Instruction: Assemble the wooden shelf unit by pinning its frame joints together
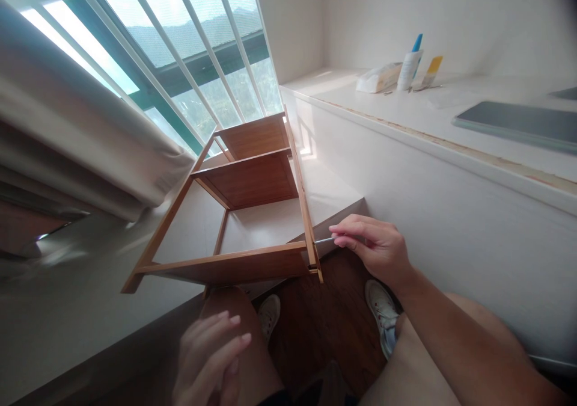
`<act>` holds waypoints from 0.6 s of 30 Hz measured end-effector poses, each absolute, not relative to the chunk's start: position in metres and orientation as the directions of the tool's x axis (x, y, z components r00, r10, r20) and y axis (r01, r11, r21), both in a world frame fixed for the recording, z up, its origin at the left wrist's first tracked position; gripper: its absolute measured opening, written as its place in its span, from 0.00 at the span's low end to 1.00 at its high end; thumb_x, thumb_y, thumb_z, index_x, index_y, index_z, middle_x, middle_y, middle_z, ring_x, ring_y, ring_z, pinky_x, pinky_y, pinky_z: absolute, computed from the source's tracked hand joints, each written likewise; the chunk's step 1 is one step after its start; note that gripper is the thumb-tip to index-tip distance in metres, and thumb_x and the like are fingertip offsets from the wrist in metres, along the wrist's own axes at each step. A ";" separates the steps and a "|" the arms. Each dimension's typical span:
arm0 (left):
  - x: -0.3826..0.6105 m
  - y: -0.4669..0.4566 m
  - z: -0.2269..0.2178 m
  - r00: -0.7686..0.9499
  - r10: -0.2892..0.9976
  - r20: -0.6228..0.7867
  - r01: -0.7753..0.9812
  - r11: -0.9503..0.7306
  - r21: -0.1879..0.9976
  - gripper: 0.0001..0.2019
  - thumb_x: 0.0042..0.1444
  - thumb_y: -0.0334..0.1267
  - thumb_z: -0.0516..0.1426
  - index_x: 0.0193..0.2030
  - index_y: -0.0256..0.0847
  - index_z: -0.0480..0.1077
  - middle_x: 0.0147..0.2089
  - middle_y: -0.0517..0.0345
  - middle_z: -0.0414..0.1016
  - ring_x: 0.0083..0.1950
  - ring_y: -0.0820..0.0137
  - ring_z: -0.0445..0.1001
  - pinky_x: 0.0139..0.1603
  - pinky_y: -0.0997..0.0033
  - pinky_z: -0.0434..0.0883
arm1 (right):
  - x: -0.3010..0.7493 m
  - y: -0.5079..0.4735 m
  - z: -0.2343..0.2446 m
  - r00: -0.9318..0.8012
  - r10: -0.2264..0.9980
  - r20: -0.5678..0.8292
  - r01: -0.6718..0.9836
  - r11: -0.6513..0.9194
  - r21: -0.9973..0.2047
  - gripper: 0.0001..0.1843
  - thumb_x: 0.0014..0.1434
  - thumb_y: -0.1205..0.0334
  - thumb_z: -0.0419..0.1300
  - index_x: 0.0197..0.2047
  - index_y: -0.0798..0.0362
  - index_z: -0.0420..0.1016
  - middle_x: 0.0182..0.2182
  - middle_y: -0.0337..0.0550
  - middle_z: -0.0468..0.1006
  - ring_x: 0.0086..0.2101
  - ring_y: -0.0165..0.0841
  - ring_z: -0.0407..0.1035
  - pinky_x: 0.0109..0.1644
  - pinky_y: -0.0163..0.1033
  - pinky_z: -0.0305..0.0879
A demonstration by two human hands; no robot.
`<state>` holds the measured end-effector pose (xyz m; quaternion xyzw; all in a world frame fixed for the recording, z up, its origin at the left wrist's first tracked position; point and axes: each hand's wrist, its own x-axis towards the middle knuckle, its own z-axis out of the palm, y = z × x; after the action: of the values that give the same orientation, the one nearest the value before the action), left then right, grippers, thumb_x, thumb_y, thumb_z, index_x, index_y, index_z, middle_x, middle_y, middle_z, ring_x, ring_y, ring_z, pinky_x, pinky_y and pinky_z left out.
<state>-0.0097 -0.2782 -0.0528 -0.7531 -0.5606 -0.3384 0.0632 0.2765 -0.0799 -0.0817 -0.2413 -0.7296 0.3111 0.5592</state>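
Note:
A brown wooden shelf frame (246,183) with several panels stands tilted in view in front of the window. My right hand (376,246) is to the right of its near corner, thumb and fingers pinched on a thin metal rod (323,240) that looks like a hex key. The rod's far end meets the right-hand post (309,237) of the frame; its other end is hidden in my fingers. Low in the view, over my leg, my left hand (211,358) is slightly blurred, fingers apart and bent, holding nothing visible. It is below the nearest panel (225,270), not touching it.
At the right runs a white ledge (342,93) with a worn edge. On it are a phone-like flat slab (518,123), a white tube with a blue cap (409,69), a yellow-topped item (433,66) and a soft white packet (377,78). A curtain (90,105) hangs left by the barred window.

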 end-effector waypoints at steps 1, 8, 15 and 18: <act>0.000 -0.262 -0.033 0.104 0.772 0.627 0.881 -0.364 0.302 0.19 0.56 0.22 0.53 0.48 0.48 0.74 0.53 0.55 0.73 0.57 0.59 0.72 0.59 0.51 0.68 | 0.277 -0.079 -0.082 -0.263 0.700 0.663 -0.001 0.688 -0.726 0.16 0.58 0.73 0.66 0.48 0.47 0.82 0.36 0.41 0.82 0.35 0.33 0.76 0.40 0.39 0.72; 0.032 -0.145 0.034 0.374 0.877 0.300 0.867 -0.446 0.223 0.11 0.64 0.43 0.58 0.52 0.46 0.73 0.51 0.56 0.77 0.52 0.65 0.73 0.55 0.62 0.66 | 0.282 -0.072 -0.078 -0.359 0.664 0.656 -0.033 0.693 -0.720 0.17 0.60 0.70 0.65 0.52 0.48 0.80 0.36 0.43 0.82 0.35 0.33 0.76 0.38 0.39 0.72; 0.035 -0.118 0.014 0.403 0.915 -0.025 0.911 -0.398 0.107 0.15 0.65 0.54 0.53 0.46 0.47 0.73 0.38 0.61 0.80 0.39 0.67 0.77 0.35 0.70 0.61 | 0.281 -0.077 -0.078 -0.306 0.696 0.649 0.087 0.699 -0.710 0.08 0.62 0.66 0.65 0.45 0.51 0.82 0.29 0.40 0.78 0.29 0.30 0.70 0.34 0.37 0.67; 0.035 -0.123 0.012 0.345 0.938 0.027 0.924 -0.344 0.169 0.23 0.62 0.57 0.56 0.60 0.52 0.66 0.44 0.63 0.80 0.39 0.68 0.78 0.36 0.70 0.63 | 0.281 -0.079 -0.076 -0.317 0.700 0.640 0.086 0.693 -0.715 0.06 0.62 0.66 0.64 0.43 0.51 0.82 0.29 0.41 0.79 0.29 0.30 0.70 0.34 0.37 0.67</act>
<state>0.0354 -0.1225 0.0118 -0.8176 -0.5693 -0.0596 -0.0616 0.2813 -0.0793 -0.0764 -0.2596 -0.7567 0.2930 0.5236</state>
